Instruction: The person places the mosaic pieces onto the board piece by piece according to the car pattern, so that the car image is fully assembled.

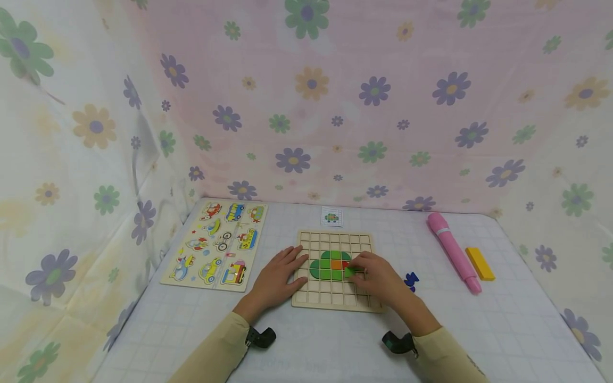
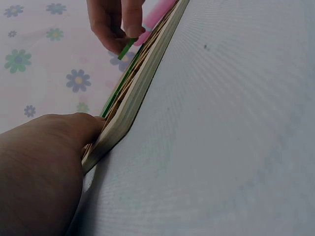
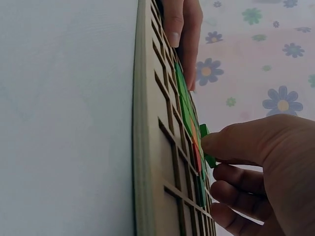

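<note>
A wooden grid board [image 1: 306, 298] lies on the white table, with green, orange and red tiles [image 1: 325, 264] set in its middle cells. My right hand [image 1: 378, 275] pinches a green tile [image 3: 205, 142] between thumb and finger, just above the filled cells on the right side. My left hand [image 1: 280, 276] rests on the board's left edge with its fingers spread and fairly straight. In the left wrist view, the left thumb [image 2: 88, 125] lies on the board's rim. Part of the tile pattern is hidden under the right hand.
Small dark blue pieces [image 1: 411, 280] lie right of the board. A picture card [image 1: 331, 216] with a tile pattern sits behind it. To the left is a vehicle puzzle board [image 1: 217, 244]. A pink cylindrical object [image 1: 454, 252] and a yellow block [image 1: 480, 264] lie at the right.
</note>
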### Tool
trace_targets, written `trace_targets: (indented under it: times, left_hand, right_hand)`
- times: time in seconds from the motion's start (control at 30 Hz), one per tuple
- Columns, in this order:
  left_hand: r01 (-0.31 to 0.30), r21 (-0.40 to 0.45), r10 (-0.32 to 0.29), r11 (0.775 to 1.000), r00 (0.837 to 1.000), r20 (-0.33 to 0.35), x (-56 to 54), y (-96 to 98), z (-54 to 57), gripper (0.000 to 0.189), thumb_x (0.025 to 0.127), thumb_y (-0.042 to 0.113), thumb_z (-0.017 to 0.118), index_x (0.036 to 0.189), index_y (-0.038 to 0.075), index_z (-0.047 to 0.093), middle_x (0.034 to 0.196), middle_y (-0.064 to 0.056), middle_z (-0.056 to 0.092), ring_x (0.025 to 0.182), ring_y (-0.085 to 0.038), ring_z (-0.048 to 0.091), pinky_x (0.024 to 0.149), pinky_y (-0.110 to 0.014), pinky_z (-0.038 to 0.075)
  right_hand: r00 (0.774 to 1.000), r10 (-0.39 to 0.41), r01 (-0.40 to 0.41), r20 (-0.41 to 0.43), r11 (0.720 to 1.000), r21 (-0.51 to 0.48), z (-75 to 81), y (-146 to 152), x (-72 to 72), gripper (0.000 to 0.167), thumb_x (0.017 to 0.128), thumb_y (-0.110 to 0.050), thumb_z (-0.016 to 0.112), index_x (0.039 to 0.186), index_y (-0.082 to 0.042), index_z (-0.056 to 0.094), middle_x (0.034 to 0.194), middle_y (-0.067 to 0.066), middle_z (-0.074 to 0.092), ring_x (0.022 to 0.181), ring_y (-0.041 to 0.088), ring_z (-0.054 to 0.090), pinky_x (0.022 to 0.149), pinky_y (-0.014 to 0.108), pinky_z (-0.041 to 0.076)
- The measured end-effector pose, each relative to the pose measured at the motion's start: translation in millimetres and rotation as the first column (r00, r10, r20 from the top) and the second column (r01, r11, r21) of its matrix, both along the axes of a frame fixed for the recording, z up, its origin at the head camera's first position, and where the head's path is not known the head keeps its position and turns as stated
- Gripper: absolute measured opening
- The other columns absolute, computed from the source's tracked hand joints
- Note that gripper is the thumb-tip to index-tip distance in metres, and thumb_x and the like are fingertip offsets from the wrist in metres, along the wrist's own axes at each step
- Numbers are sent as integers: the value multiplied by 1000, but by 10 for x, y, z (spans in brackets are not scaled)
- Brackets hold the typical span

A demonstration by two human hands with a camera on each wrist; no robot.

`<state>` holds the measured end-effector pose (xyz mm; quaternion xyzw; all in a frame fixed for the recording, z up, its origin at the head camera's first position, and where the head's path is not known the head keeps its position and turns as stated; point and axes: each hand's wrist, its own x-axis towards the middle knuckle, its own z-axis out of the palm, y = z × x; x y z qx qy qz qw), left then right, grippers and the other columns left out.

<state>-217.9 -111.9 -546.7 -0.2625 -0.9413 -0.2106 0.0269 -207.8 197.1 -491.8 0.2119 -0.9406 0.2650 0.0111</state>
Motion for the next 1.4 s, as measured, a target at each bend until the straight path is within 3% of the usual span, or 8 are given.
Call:
trace_targets:
  times: [0.27,0.9,1.03,1.23,1.4]
  left_hand:
    - [0,0,0,1000,1000,4,1,7,2,65,108,50,62,166,22,48,177,1,31,164,-25,23,131,-47,23]
    - [17,27,-17,999,1000,4,17,-10,21,65,108,48,63,165,20,50,176,-2,33,163,-28,25,131,-49,25]
    - [19,24,-19,1000,1000,6,19,-9,30,64,109,48,62,165,20,50,176,-2,33,163,-28,25,131,-49,25]
    - [21,39,-21,999,1000,-1,17,-6,38,64,108,46,63,164,18,51,176,-3,34,163,-29,26,131,-50,25]
    - [15,25,-15,1000,1000,4,13,-7,27,65,109,48,62,165,20,50,176,-1,33,163,-27,25,131,-48,23]
  right_hand:
    - [1000,-7,7,2,1000,22,-75,-5,-6,24,90,-9,88,113,-11,82,106,-2,68,89,14,57,82,36,58]
    - [1000,-5,4,24,999,32,-93,-30,-11,20,91,-8,87,110,-12,82,102,-4,70,87,13,57,81,35,58]
    - [1000,-2,1,18,999,48,-56,-18,-8,20,91,-9,87,110,-13,82,101,-5,70,87,12,58,81,36,58]
    - [1000,-8,8,27,1000,-8,67,55,23,22,93,-9,86,115,-10,81,107,-2,73,94,14,66,88,41,62]
    - [999,-4,3,-44,1000,-19,137,191,62,26,92,-7,87,117,-8,80,107,1,73,94,18,67,83,40,63]
